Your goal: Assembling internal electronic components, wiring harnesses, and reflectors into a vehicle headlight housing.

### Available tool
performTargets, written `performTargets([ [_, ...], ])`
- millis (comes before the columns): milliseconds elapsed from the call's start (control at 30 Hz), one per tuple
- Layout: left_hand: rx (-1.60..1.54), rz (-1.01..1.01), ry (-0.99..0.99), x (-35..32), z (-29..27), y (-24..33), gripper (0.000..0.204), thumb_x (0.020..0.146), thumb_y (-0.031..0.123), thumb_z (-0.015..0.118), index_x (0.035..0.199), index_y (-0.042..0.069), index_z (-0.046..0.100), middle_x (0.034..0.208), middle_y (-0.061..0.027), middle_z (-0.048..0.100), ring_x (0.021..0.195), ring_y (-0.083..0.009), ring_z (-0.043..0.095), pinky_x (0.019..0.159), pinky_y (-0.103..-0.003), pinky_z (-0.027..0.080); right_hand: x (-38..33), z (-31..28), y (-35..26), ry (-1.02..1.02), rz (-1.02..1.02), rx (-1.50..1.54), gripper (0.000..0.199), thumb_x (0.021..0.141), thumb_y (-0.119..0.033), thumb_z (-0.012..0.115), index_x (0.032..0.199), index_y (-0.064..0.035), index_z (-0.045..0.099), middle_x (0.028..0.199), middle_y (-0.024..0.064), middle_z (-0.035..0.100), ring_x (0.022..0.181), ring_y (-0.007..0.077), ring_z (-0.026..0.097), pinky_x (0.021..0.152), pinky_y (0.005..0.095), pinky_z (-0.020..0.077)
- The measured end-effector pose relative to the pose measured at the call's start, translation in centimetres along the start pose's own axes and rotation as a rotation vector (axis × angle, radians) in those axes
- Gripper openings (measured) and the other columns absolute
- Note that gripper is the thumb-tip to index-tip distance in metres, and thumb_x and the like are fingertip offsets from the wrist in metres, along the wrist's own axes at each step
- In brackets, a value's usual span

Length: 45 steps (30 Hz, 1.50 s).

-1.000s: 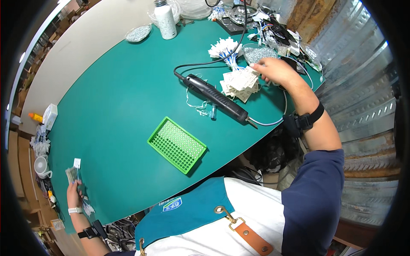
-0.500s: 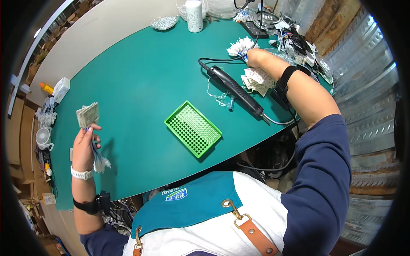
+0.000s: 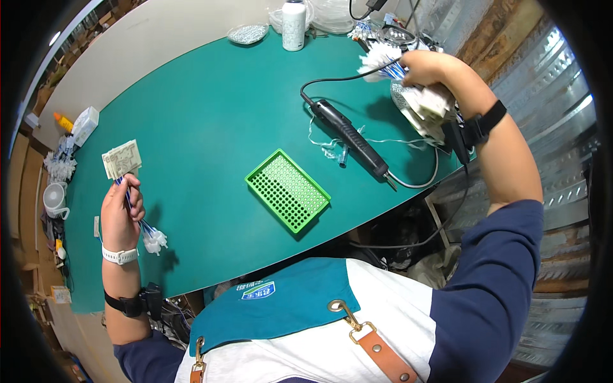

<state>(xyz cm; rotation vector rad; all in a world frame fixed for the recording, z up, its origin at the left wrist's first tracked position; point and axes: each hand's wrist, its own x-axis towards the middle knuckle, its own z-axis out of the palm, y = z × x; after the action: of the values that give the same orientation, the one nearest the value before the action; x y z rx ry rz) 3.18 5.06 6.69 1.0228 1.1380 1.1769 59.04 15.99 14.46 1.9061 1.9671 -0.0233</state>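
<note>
My left hand (image 3: 121, 214), over the left of the green table, is closed around a bundle of blue and white cables. The bundle's paper labels (image 3: 122, 159) stick up above my fist, and its white connectors (image 3: 154, 240) hang below. At the far right, my right hand (image 3: 423, 67) grips another cable bundle, raised over the table. White connectors (image 3: 380, 62) fan out to its left, and paper labels (image 3: 435, 105) dangle below it. My right fingers are partly hidden. Nearest to that bundle lies a black electric screwdriver (image 3: 351, 136) with its cord looping behind.
A green tray (image 3: 271, 207) with rows of holes sits mid-table. Thin clear strips (image 3: 329, 152) lie by the screwdriver. Along the back stand a white bottle (image 3: 294, 27) and a dish of small parts (image 3: 248, 34). A small fan (image 3: 55, 200) and a white box (image 3: 85, 125) are at left.
My right hand has lifted its bundle off the table and moved right. A thin strip now stretches toward it. My left hand has shifted slightly, still gripping its bundle.
</note>
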Motion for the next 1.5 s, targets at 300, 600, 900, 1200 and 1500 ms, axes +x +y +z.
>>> performTargets([
  [300,-0.044,-0.084,-0.009,-0.5,1.3,0.4,0.021,0.098,0.023,0.039,0.087,0.008,0.048,0.056,0.0064,0.029,0.042,-0.0024,0.023,0.036,-0.018,0.018,-2.9,-2.9,-1.7,-0.178,0.152,-0.439,0.024,0.067,-0.010,0.069,0.090,-0.0046,0.070,0.090,0.0134,0.068,0.083,0.0292,0.065,0.071,0.0388,0.0521],
  [600,-0.316,-0.028,-0.077,-1.8,-1.5,0.3,0.020,0.100,0.020,0.033,0.089,0.007,0.045,0.060,0.0049,0.028,0.043,-0.0021,0.022,0.034,-0.017,0.019,-7.2,-4.2,-2.4,-0.578,-0.069,-0.308,0.039,0.074,-0.027,0.067,0.105,-0.0036,0.063,0.091,0.0136,0.066,0.082,0.0254,0.062,0.073,0.0369,0.0470],
  [900,-0.344,0.005,-0.081,-2.8,-2.5,-0.5,0.021,0.100,0.020,0.033,0.088,0.006,0.045,0.059,0.0044,0.030,0.042,-0.0026,0.021,0.035,-0.017,0.018,-8.8,-0.3,-1.8,-0.520,0.046,-0.309,0.036,0.073,-0.019,0.062,0.104,-0.0006,0.059,0.093,0.0213,0.064,0.086,0.0336,0.062,0.076,0.0400,0.0483],
  [1200,-0.353,0.047,-0.034,-5.3,-3.4,-0.5,0.022,0.100,0.020,0.032,0.086,0.006,0.043,0.061,0.0037,0.031,0.042,-0.0027,0.022,0.035,-0.017,0.019,-8.7,0.0,6.7,-0.120,0.276,0.154,0.025,0.072,-0.007,0.058,0.096,-0.0006,0.063,0.085,0.0199,0.064,0.078,0.0330,0.062,0.072,0.0391,0.0486],
  [1500,-0.514,0.082,-0.034,-8.0,-5.6,-2.1,0.022,0.100,0.020,0.031,0.084,0.007,0.038,0.062,0.0016,0.028,0.043,-0.0057,0.022,0.038,-0.020,0.020,-17.2,-4.2,1.2,0.782,-0.212,0.029,0.046,0.076,-0.001,0.061,0.121,0.0018,0.048,0.105,0.0186,0.059,0.097,0.0305,0.058,0.086,0.0346,0.0440],
])
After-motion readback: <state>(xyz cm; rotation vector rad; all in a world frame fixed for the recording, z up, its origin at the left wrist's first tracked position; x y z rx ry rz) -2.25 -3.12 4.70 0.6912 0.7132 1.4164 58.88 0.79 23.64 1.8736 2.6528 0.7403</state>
